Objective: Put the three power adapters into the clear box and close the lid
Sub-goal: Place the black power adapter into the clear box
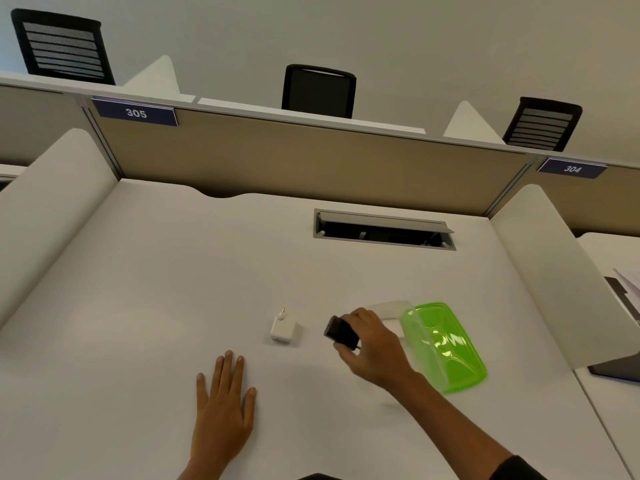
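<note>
My right hand (372,348) grips a black power adapter (341,333), lifted slightly off the white desk (138,323). A white power adapter (282,327) lies on the desk to its left, prongs pointing away from me. Behind my right hand sits the clear box (389,311), mostly hidden by the hand. Its green lid (446,348) stands raised on the box's right side. My left hand (223,403) lies flat on the desk, palm down, fingers apart, holding nothing. A third adapter is not visible.
An open cable hatch (382,230) is set in the desk's far half. Tan partition walls (294,157) close off the back and white side panels (550,271) flank the desk. Papers and a dark object (623,296) lie on the neighbouring desk at right.
</note>
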The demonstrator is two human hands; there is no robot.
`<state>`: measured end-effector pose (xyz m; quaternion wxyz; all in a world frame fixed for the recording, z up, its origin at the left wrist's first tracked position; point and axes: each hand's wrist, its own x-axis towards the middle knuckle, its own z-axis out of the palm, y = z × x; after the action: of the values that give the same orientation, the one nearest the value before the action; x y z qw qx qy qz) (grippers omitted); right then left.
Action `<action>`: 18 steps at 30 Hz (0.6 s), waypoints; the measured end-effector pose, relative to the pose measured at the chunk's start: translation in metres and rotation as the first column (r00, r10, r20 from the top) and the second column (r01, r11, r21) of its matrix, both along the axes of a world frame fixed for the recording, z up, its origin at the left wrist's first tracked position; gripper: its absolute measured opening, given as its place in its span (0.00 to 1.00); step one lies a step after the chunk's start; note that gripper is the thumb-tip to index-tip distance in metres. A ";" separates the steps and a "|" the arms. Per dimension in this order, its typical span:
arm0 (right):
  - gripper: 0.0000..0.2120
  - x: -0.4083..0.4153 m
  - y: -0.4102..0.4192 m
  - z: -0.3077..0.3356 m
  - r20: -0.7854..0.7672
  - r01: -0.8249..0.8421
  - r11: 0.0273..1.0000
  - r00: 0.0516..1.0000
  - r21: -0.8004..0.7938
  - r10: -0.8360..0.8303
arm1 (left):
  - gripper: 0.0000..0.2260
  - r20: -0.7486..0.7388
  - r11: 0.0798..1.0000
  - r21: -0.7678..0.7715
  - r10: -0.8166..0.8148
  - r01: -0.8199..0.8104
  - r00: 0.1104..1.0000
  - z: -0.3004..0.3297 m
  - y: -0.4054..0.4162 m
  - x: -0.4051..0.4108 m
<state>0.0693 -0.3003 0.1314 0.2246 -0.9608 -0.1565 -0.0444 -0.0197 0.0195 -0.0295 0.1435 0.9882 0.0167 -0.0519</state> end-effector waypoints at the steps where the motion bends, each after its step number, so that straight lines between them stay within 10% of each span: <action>1: 0.20 -0.001 -0.010 -0.002 0.005 0.041 0.999 0.999 0.003 -0.041 | 0.33 0.004 1.000 -0.001 -0.001 0.001 1.000 -0.001 0.000 0.000; 9: 0.19 -0.007 -0.072 -0.036 -0.075 0.265 0.958 0.959 -0.108 -0.273 | 0.33 -0.002 1.000 0.009 0.004 -0.004 1.000 -0.001 0.000 0.000; 18: 0.21 -0.010 -0.096 -0.062 -0.220 0.046 0.908 0.964 -0.417 -0.150 | 0.34 -0.002 1.000 0.003 0.003 -0.003 1.000 -0.001 0.000 -0.001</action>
<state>0.0594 -0.3960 0.0699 0.0342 -0.9910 -0.0845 0.0977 -0.0203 0.0192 -0.0302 0.1421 0.9883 0.0185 -0.0527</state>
